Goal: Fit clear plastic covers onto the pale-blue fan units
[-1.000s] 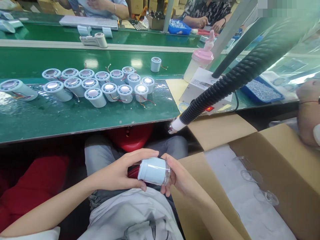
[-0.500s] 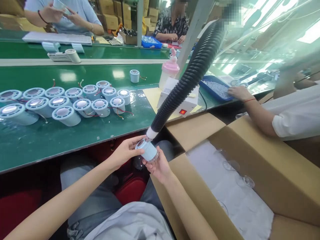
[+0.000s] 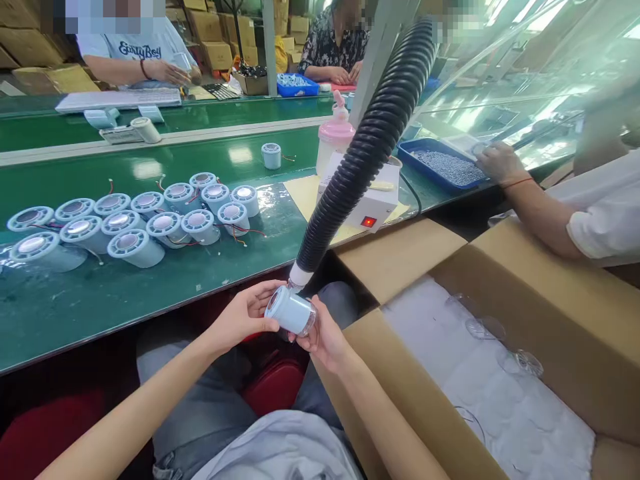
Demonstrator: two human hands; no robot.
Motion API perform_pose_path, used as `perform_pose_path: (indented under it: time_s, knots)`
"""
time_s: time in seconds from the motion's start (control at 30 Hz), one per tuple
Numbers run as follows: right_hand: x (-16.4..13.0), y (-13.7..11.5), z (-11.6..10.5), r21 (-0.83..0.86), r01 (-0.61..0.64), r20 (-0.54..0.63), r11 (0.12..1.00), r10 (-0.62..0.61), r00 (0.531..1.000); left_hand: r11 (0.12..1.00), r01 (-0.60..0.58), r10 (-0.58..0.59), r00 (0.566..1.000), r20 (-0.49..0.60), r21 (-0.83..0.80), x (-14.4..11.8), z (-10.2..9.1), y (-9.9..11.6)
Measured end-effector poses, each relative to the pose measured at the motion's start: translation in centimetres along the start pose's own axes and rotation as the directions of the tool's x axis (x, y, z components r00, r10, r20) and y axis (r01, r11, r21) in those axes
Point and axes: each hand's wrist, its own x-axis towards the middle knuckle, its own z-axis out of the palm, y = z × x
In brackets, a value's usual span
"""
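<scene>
Between my hands, above my lap, is a light blue cylindrical housing (image 3: 291,312), tilted on its side. Its ringed end faces left and a clear plastic piece (image 3: 311,319) sits at its right end. My left hand (image 3: 250,313) is closed around the ringed end, thumb in front. My right hand (image 3: 324,337) grips the clear end from below, its fingers partly hidden. Just above the housing is the white tip (image 3: 301,275) of a black corrugated hose (image 3: 363,143); whether they touch I cannot tell.
Several blue housings with wires (image 3: 131,245) stand on the green bench (image 3: 210,267) at left. A white box with a red switch (image 3: 373,207) and a pink-topped bottle (image 3: 336,137) are behind the hose. At right is an open carton (image 3: 545,287) with clear parts; a co-worker's hand (image 3: 500,163) is by a blue tray (image 3: 440,181).
The view has shifted slightly. Both my hands keep hold of the housing, which has turned a little and sits slightly lower under the hose tip. The co-worker opposite has lowered their hands.
</scene>
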Motion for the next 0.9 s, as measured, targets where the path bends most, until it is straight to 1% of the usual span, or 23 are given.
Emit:
perform_pose_path:
  time_s: [0.13,0.2,0.37,0.43,0.5,0.53,0.6,0.63,0.7,0.77,0.8,0.83,0.87,0.9]
  knots:
    - [-1.7,0.0,0.7,-0.127,0.047,-0.003,0.991,-0.048,0.999,0.998,-0.058,0.062,0.993,0.101,-0.034,-2.1,-0.1,-0.1]
    - [-2.7,-0.1,1.2,-0.18,0.06,0.007,0.982,-0.06,0.998,0.995,-0.099,0.1,0.984,0.148,-0.015,-3.3,0.0,0.1]
    - [-4.8,-0.3,2.3,-0.256,0.025,0.04,0.966,-0.015,0.999,0.984,-0.141,0.121,0.977,0.173,0.107,-5.8,0.6,1.0]
    - [-5.3,-0.5,2.6,-0.266,-0.029,0.045,0.964,0.042,0.998,0.974,-0.173,0.145,0.971,0.188,0.145,-6.4,0.9,1.5]
    - [-5.7,-0.8,3.0,-0.257,-0.148,0.031,0.955,0.161,0.986,0.95,-0.241,0.198,0.957,0.213,0.2,-6.8,1.2,1.8]
    - [-5.8,-1.0,3.1,-0.246,-0.224,0.02,0.943,0.237,0.971,0.928,-0.281,0.226,0.947,0.229,0.244,-6.9,1.3,2.0]
    - [-6.1,-1.3,3.3,-0.227,-0.364,0.017,0.903,0.377,0.926,0.868,-0.345,0.263,0.93,0.258,0.356,-7.2,1.5,2.3]
    - [-6.2,-1.3,3.4,-0.228,-0.41,0.028,0.883,0.427,0.904,0.838,-0.361,0.268,0.926,0.267,0.41,-7.4,1.6,2.4]
    - [-6.4,-1.2,3.4,-0.252,-0.439,0.069,0.862,0.469,0.881,0.803,-0.36,0.254,0.928,0.272,0.476,-7.8,1.8,2.6]
    - [-6.7,-0.7,3.1,-0.301,-0.399,0.12,0.866,0.449,0.885,0.82,-0.308,0.211,0.946,0.246,0.482,-8.3,2.0,2.8]
    - [-6.8,-0.4,2.9,-0.33,-0.341,0.138,0.88,0.402,0.905,0.843,-0.268,0.182,0.958,0.222,0.466,-8.5,2.1,2.8]
    - [-7.0,-0.2,2.6,-0.361,-0.251,0.148,0.898,0.321,0.935,0.868,-0.224,0.152,0.969,0.194,0.442,-8.8,2.2,2.8]
    - [-7.2,0.1,2.3,-0.397,-0.127,0.155,0.909,0.203,0.967,0.893,-0.181,0.121,0.979,0.167,0.412,-8.9,2.3,2.9]
    - [-7.4,0.2,2.0,-0.444,0.02,0.168,0.896,0.061,0.984,0.915,-0.142,0.093,0.985,0.145,0.378,-9.1,2.4,2.9]
